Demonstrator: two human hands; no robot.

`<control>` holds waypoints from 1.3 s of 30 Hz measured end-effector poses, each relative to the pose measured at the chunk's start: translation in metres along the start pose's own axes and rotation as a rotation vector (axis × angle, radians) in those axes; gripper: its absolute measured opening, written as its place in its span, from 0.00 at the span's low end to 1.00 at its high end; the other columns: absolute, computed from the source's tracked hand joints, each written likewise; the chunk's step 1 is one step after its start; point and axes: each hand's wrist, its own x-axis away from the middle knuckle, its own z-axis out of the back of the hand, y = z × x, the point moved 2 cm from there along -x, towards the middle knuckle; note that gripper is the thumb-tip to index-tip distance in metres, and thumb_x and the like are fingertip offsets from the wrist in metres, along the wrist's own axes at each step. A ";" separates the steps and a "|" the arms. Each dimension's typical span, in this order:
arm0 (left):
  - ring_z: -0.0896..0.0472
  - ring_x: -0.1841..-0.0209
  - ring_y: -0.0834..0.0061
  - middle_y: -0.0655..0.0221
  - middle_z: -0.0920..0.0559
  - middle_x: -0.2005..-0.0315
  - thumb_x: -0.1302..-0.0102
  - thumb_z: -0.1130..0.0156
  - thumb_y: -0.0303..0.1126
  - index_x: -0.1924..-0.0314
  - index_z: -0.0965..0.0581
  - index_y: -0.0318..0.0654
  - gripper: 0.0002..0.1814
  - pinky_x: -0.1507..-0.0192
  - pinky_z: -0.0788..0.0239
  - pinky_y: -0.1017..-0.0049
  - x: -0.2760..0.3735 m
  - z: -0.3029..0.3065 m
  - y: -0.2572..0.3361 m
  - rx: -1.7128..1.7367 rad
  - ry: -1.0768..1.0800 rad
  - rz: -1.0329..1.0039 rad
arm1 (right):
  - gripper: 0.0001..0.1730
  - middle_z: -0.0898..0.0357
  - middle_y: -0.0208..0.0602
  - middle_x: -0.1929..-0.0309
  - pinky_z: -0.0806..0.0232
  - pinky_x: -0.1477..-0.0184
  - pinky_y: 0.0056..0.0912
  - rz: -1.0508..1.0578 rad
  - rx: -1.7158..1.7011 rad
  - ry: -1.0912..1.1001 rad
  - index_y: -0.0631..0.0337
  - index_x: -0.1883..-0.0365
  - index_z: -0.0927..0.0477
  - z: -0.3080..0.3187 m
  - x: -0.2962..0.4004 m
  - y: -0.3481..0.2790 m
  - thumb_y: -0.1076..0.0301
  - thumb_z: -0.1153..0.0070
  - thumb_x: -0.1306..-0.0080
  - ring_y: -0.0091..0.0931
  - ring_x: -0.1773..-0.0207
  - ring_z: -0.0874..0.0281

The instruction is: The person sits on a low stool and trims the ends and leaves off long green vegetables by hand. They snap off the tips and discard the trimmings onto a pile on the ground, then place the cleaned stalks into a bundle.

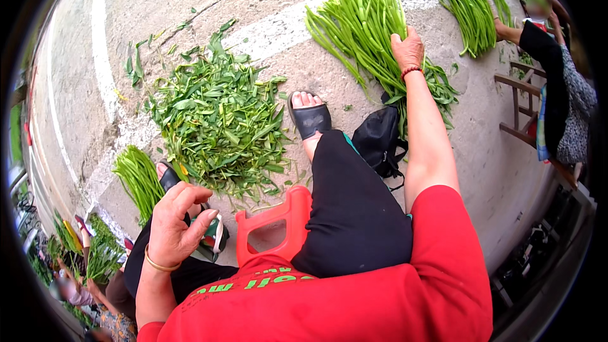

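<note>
My right hand (408, 49), with a red bead bracelet at the wrist, is at the right edge of a large pile of long green leafy-vegetable stems (361, 28); its fingers are partly hidden among them, so I cannot tell whether it grips any. My left hand (183, 221), wearing a gold-coloured bangle, hovers above my left knee with thumb and fingers apart and nothing between them. Between my feet spreads a heap of loose green leaves (221, 121). A smaller bundle of green stems (137, 180) lies beside my left foot.
I sit on a red plastic stool (273, 228). A black bag (377, 135) rests by my right leg. More stems (463, 9) lie at upper right near another person beside a wooden chair (520, 99). At lower left, other people sit among greens (99, 251).
</note>
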 end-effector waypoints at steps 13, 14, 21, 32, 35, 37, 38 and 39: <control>0.23 0.67 0.62 0.61 0.23 0.70 0.44 0.34 0.32 0.60 0.23 0.34 0.13 0.63 0.31 0.70 0.000 -0.002 -0.001 -0.012 -0.038 0.029 | 0.18 0.18 0.49 0.65 0.30 0.57 0.47 0.104 -0.077 -0.048 0.56 0.61 0.19 0.006 0.005 0.012 0.53 0.39 0.43 0.46 0.59 0.20; 0.23 0.67 0.61 0.61 0.23 0.70 0.44 0.34 0.32 0.60 0.23 0.34 0.13 0.63 0.31 0.70 0.000 -0.001 0.000 -0.017 -0.039 0.017 | 0.18 0.18 0.49 0.65 0.30 0.58 0.46 0.122 -0.080 -0.022 0.57 0.61 0.19 0.012 0.005 0.017 0.53 0.39 0.42 0.46 0.60 0.20; 0.22 0.66 0.61 0.60 0.23 0.70 0.42 0.35 0.33 0.59 0.22 0.35 0.13 0.63 0.31 0.69 0.012 0.001 0.009 -0.054 -0.005 -0.063 | 0.13 0.19 0.40 0.74 0.31 0.65 0.35 0.090 -0.424 0.084 0.63 0.64 0.20 0.093 0.004 0.041 0.60 0.39 0.38 0.32 0.71 0.21; 0.23 0.68 0.66 0.64 0.24 0.71 0.41 0.35 0.32 0.60 0.23 0.35 0.12 0.65 0.31 0.71 0.056 -0.003 -0.002 -0.122 0.067 -0.218 | 0.10 0.22 0.29 0.76 0.33 0.73 0.20 0.175 -0.763 0.479 0.65 0.64 0.22 0.283 0.048 0.008 0.65 0.41 0.34 0.17 0.77 0.27; 0.23 0.70 0.69 0.64 0.24 0.72 0.41 0.35 0.32 0.62 0.23 0.35 0.11 0.66 0.31 0.72 0.063 0.000 -0.004 -0.115 0.132 -0.278 | 0.08 0.23 0.29 0.77 0.33 0.74 0.21 0.214 -0.985 0.380 0.64 0.65 0.22 0.320 0.066 -0.051 0.68 0.42 0.34 0.18 0.78 0.28; 0.24 0.70 0.70 0.65 0.24 0.73 0.41 0.35 0.32 0.62 0.23 0.35 0.11 0.67 0.31 0.73 0.066 0.004 -0.007 -0.093 0.189 -0.301 | 0.06 0.24 0.29 0.78 0.34 0.74 0.22 0.281 -1.148 0.142 0.63 0.66 0.22 0.323 0.086 -0.107 0.69 0.41 0.35 0.20 0.78 0.29; 0.24 0.71 0.70 0.65 0.24 0.73 0.42 0.34 0.32 0.64 0.23 0.35 0.10 0.67 0.31 0.73 0.069 0.007 -0.011 -0.082 0.239 -0.298 | 0.05 0.25 0.29 0.79 0.34 0.74 0.22 0.259 -1.246 0.031 0.62 0.66 0.22 0.317 0.106 -0.147 0.70 0.40 0.35 0.20 0.79 0.29; 0.24 0.72 0.75 0.67 0.24 0.74 0.40 0.35 0.33 0.63 0.23 0.34 0.10 0.68 0.32 0.75 0.070 0.011 -0.010 -0.057 0.262 -0.299 | 0.05 0.24 0.29 0.78 0.34 0.74 0.22 0.312 -1.234 -0.075 0.61 0.65 0.22 0.313 0.122 -0.174 0.71 0.39 0.36 0.20 0.78 0.29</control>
